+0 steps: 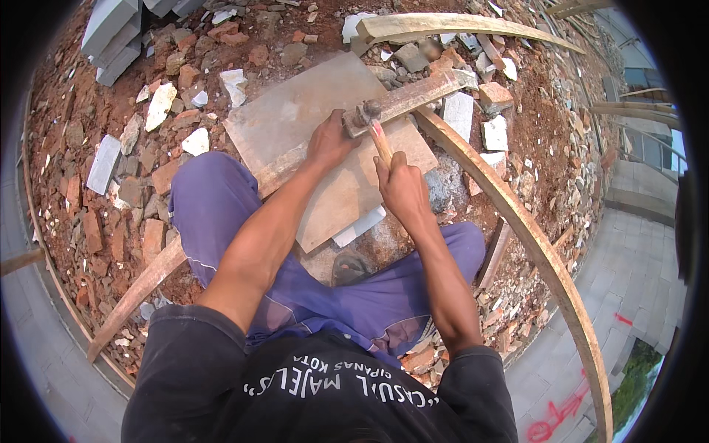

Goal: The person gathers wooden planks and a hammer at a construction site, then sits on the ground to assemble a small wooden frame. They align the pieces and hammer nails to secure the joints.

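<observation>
My right hand is closed around the wooden handle of a hammer. The hammer's head is at the near end of a rough wooden plank, by my left hand. My left hand grips that same plank end, its fingertips partly hidden. Beneath the plank lies a flat, tan, dusty board, with a similar board surface on the near side, between my bent knees. A pale grey block shows under the near board's edge.
Broken brick and rubble cover the red soil all around. A long curved-looking timber runs down the right side; another timber lies at the far side. Grey blocks are stacked far left. A timber passes by my left knee.
</observation>
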Action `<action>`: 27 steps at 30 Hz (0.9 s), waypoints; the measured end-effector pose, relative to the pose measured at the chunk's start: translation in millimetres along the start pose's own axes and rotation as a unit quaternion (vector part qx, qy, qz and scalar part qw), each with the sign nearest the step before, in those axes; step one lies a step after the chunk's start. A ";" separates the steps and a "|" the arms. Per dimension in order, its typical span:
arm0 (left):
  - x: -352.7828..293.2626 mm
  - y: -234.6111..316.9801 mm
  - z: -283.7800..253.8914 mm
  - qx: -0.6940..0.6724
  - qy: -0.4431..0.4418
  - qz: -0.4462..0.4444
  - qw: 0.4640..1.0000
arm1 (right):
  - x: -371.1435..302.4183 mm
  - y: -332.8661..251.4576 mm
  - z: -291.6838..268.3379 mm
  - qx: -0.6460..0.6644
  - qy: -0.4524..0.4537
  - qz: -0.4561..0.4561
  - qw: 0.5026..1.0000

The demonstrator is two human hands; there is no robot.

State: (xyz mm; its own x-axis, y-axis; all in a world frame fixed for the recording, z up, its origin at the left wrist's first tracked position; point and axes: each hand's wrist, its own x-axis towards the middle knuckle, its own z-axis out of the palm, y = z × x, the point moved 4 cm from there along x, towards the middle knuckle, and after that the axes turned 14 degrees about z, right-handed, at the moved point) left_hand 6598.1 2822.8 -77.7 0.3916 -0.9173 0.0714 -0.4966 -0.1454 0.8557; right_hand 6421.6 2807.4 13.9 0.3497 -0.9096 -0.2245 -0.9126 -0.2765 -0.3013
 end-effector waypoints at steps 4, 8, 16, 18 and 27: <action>-5.1 -5.1 -6.2 -0.017 -0.014 -0.034 0.999 | -3.3 -62.0 -105.7 0.156 0.127 -0.095 0.975; -6.6 -5.2 -7.0 -0.026 -0.014 -0.033 0.999 | -26.8 -109.6 -204.5 0.438 0.285 -0.238 0.819; -2.5 -7.1 -3.4 -0.027 0.009 0.011 1.000 | -9.3 -13.4 -7.5 -0.028 -0.018 0.031 0.999; 1.0 -10.8 -7.5 -0.019 0.004 0.011 1.000 | -9.4 -13.2 -17.6 0.032 -0.028 0.074 0.996; -0.4 -2.1 -1.4 0.019 -0.013 -0.023 0.999 | -21.0 91.9 -136.3 -0.025 0.089 0.136 0.986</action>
State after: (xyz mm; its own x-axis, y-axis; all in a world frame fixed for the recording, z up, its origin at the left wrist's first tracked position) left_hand 6600.1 2823.9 -78.8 0.3952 -0.9184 0.0181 -0.5068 -0.2016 0.8381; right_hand 6301.5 2758.8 117.2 0.0520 -0.9910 -0.1233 -0.9785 -0.0259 -0.2045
